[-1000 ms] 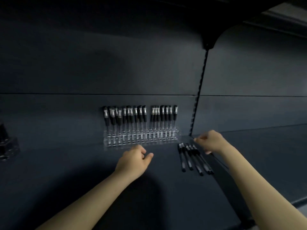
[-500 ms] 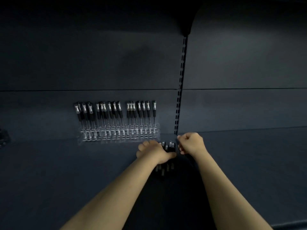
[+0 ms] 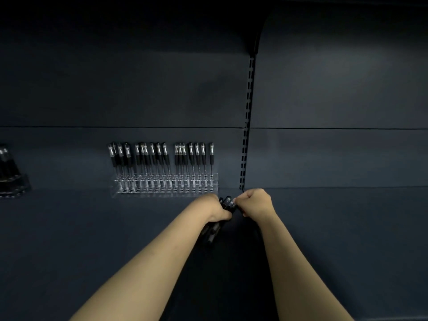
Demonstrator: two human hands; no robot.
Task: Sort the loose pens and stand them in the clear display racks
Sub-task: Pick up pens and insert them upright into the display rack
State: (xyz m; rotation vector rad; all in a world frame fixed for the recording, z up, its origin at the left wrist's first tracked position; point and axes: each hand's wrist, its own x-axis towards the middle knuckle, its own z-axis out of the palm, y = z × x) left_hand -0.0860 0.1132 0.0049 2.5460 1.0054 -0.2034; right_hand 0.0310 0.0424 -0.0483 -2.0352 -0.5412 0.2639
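A clear display rack point(image 3: 165, 185) stands on the dark shelf against the back panel, holding several black pens point(image 3: 159, 158) upright. Just right of the rack, my left hand point(image 3: 212, 208) grips a bundle of loose black pens point(image 3: 226, 203); their lower ends point(image 3: 212, 235) poke out below my wrist. My right hand point(image 3: 256, 201) is curled at the top ends of the same bundle, its fingertips pinching one of those pens. Most of the bundle is hidden by my hands.
A slotted metal upright point(image 3: 246, 126) runs up the back panel right behind my hands. A second rack with dark pens point(image 3: 10, 174) sits at the far left edge. The dark shelf surface point(image 3: 347, 228) stretches to the right.
My left hand moved right from in front of the rack and closed around the loose pens that lay on the shelf. My right hand came in to meet it. The view shifted right.
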